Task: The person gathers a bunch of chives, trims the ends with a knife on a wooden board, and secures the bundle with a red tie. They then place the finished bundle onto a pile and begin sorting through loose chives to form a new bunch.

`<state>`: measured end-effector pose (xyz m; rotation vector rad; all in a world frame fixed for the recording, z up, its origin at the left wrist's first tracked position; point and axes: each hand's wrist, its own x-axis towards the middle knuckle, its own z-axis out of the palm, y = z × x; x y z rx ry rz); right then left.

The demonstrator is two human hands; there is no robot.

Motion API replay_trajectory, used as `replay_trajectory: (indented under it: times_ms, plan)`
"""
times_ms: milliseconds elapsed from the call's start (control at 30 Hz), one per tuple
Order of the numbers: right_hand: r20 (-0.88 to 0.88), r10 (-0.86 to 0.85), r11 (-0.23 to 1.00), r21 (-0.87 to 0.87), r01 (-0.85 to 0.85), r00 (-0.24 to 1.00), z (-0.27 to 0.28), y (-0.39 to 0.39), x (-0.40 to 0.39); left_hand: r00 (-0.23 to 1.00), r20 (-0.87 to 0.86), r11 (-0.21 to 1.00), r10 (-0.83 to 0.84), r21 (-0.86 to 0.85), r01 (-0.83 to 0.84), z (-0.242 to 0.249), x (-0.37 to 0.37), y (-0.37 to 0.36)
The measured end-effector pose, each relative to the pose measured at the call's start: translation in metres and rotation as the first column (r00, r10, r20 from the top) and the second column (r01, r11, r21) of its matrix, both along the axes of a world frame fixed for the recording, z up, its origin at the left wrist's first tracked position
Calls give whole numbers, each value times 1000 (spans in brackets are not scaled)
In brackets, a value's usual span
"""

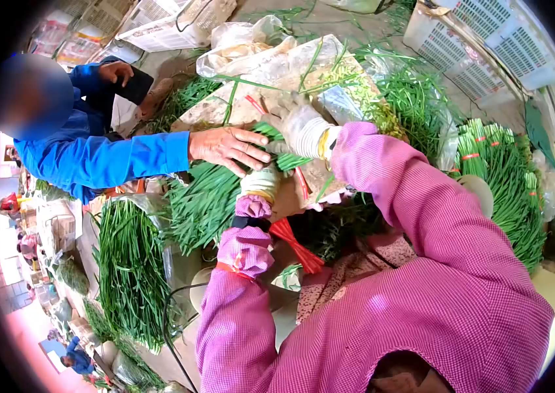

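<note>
A bunch of green garlic chives (pixel 215 196) lies over the near left part of a pale board, its leaves fanning to the left. My gloved left hand (pixel 263 178) is closed round its stem end, partly covered by a co-worker's hand (pixel 232 149) that rests on the bunch with fingers spread. Just beyond the stems, my gloved right hand (pixel 300 126) hovers over the board; its fingers are blurred, so what they hold cannot be made out. One red strip (pixel 254 103) lies near those fingers, and another red strip (pixel 302 183) shows beside the stems.
Trimmings litter the board (pixel 277 69). More red strips (pixel 297 245) hang before my lap. Chives are heaped at left (pixel 133 275), and tied bunches (pixel 503 177) stand at right. White crates (pixel 480 46) are at back. The co-worker in blue (pixel 127 157) holds a dark flat object (pixel 137 85).
</note>
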<state>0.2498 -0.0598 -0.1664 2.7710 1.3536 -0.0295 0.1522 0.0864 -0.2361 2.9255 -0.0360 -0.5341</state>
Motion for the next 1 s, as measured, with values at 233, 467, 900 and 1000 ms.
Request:
replay_trajectory:
  times_ms: [233,467,900,1000]
  plan:
    - [2,38,985,169,-38,999,-41,-14,-7,976,216,930,-22,362,-59,6,-49,-16]
    - [23,13,977,212,-17,1000,-48,-7,-7,844,523,992,-114,102,71,94,-77,-51]
    - [-662,-296,172,672,721,688,-29,-112,-20,859,510,999,-40,44,21,31,-15,-16]
    - [-655,-323,176,668,723,683,-35,-113,-25,841,539,998,-57,61,29,31,-11,-14]
